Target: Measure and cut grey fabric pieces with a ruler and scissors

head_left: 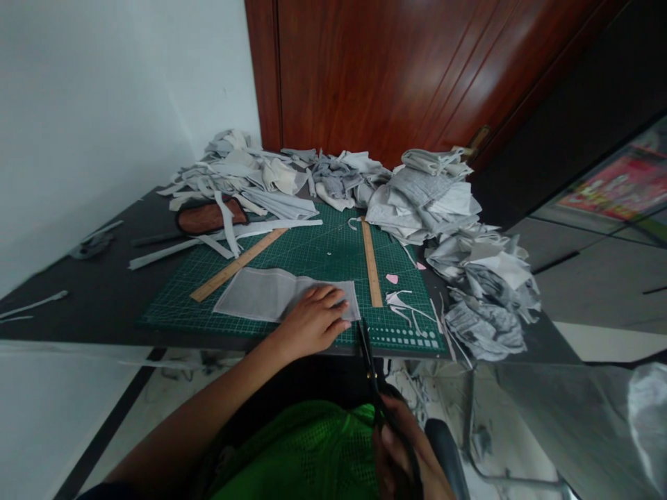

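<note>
A grey rectangular piece of fabric (260, 293) with stitched-looking edges lies on the green cutting mat (328, 243). My left hand (315, 319) rests palm down on its right part, fingers laid out over the cloth. In my right hand (404, 444) is a pair of black-handled scissors (371, 375), held below the table's front edge. Their tips point away from me and reach the fabric's lower right corner; whether they touch it I cannot tell. A wooden ruler (372, 267) lies just right of the fabric, and a second wooden ruler (240, 265) slants behind its left end.
Heaps of grey and white cloth (240, 170) line the back. A folded stack (424, 194) and crumpled pieces (487, 319) stand on the right. Fabric scraps (404, 305) and a pink piece (392, 278) lie on the mat. A brown pouch-like item (201, 219) sits at left.
</note>
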A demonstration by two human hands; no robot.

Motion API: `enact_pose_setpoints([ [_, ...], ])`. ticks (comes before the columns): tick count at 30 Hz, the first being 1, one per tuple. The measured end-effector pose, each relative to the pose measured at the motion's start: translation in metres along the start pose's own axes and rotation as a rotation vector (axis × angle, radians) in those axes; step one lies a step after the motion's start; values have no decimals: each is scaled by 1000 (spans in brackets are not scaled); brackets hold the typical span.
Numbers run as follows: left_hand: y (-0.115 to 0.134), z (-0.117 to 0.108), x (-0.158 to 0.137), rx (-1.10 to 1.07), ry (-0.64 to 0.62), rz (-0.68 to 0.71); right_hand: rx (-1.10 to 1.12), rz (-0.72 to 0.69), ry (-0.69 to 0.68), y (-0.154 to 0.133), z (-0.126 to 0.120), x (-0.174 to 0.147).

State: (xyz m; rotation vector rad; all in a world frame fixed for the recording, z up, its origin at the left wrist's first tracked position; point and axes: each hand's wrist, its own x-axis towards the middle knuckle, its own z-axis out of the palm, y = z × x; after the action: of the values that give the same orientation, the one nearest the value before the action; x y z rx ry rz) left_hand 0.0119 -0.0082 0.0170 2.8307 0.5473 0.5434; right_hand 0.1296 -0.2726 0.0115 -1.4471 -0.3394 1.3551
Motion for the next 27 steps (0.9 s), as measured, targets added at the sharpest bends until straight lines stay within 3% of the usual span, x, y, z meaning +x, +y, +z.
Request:
enact_pose_setpoints([
  [6, -2, 3, 0, -3, 24, 5, -6, -6, -59, -16, 9, 10],
  [17, -3, 5, 0, -6, 37, -6, -62, -74, -75, -11, 11, 18],
  [27, -4, 7, 0, -4, 41, 2, -60, -67, -2, -14, 22, 12],
])
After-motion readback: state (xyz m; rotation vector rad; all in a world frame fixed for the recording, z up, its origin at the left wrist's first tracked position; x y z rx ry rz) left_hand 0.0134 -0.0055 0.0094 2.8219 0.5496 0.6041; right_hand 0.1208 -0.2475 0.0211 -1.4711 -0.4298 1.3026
